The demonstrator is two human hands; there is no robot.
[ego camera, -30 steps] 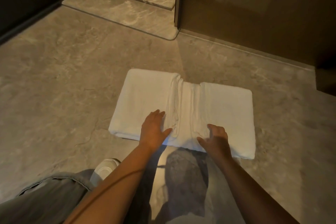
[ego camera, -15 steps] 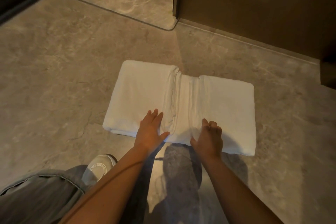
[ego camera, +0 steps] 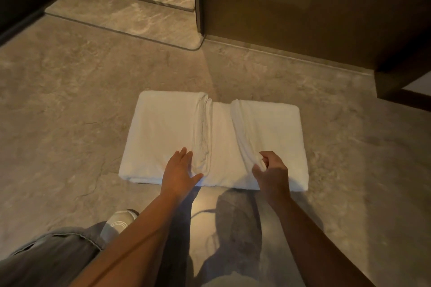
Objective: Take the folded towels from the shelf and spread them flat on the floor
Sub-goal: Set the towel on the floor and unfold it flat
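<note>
Towel on the floor, right flap now pinched.
The right hand has curled up off the near edge, its grip nipping the right flap's inner fold and lifting it a touch. The left hand stays flat, grip wide, pinning the left flap. Unfolding looks under way. Shelf out of view; layer count hard to tell.

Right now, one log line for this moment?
stage: unfolding | towel: on floor, part folded | left hand: flat on left flap | right hand: pinching right flap edge
</note>
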